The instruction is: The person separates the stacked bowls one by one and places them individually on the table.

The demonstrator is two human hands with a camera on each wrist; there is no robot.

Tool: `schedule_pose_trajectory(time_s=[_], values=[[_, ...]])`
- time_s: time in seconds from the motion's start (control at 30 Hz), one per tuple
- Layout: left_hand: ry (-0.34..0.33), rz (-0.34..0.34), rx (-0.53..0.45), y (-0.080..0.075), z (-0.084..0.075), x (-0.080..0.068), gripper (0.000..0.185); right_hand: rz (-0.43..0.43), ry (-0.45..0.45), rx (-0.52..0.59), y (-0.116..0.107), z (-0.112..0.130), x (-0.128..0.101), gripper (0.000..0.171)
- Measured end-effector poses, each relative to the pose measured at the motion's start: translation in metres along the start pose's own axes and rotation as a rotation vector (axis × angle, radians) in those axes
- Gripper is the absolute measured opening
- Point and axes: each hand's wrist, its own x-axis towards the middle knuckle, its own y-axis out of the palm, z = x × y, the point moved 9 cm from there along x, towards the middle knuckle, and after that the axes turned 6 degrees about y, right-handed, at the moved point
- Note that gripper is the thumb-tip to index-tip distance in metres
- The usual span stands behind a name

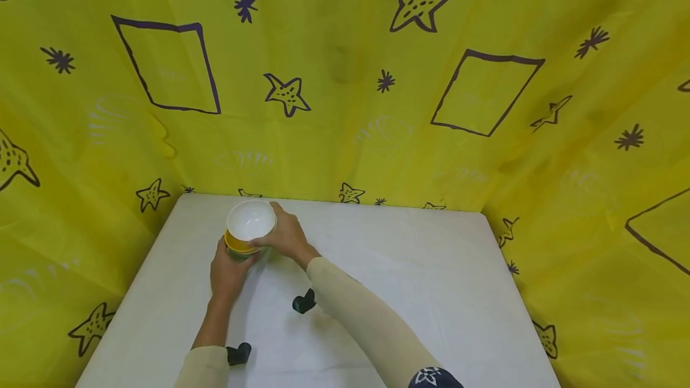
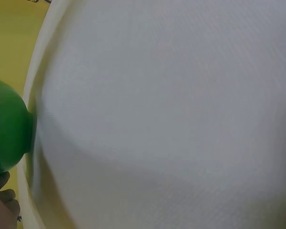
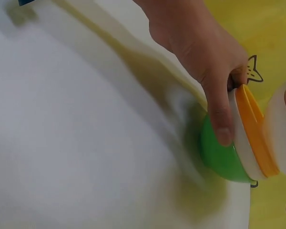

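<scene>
My left hand (image 1: 229,274) grips a nested stack of bowls from the near left side, thumb along the outside in the right wrist view. Outermost is a green bowl (image 3: 219,160); a white rim (image 3: 245,148) and a yellow bowl (image 3: 257,138) show inside it. With my right hand (image 1: 286,235) I hold another white bowl (image 1: 251,220) by its right side, tilted over the yellow one and overlapping it. The left wrist view catches only the green bowl's side and foot (image 2: 9,129) at its left edge, with fingertips around it.
A white-covered table (image 1: 409,280) lies beneath, the bowls near its far left corner. Yellow curtain (image 1: 334,136) with drawn stars and frames surrounds the back and sides. Small dark pieces (image 1: 304,301) jut out beside both wrists.
</scene>
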Motion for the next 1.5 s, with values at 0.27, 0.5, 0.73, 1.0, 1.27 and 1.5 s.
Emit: schedule_pose_trajectory(time_s=[0.27, 0.5, 0.73, 1.0, 1.27, 1.5], values=[[-0.013, 0.010, 0.008, 0.000, -0.002, -0.001, 0.095, -0.081, 0.006, 0.076, -0.023, -0.009, -0.009, 0.094], [-0.030, 0.027, 0.002, 0.002, 0.000, 0.000, 0.098, -0.154, 0.006, 0.102, -0.044, -0.019, -0.010, 0.093], [-0.046, 0.044, -0.019, 0.002, 0.003, 0.000, 0.100, -0.177, 0.083, 0.100, -0.050, -0.041, -0.011, 0.094], [-0.051, 0.042, -0.045, 0.003, -0.001, -0.001, 0.100, -0.217, 0.105, 0.102, -0.051, -0.058, -0.017, 0.092], [-0.061, 0.033, -0.035, 0.004, 0.002, -0.001, 0.101, -0.212, 0.132, 0.097, -0.047, -0.077, -0.022, 0.090], [-0.056, 0.025, -0.042, 0.004, 0.004, -0.001, 0.100, -0.193, 0.165, 0.069, -0.043, -0.091, -0.025, 0.091]])
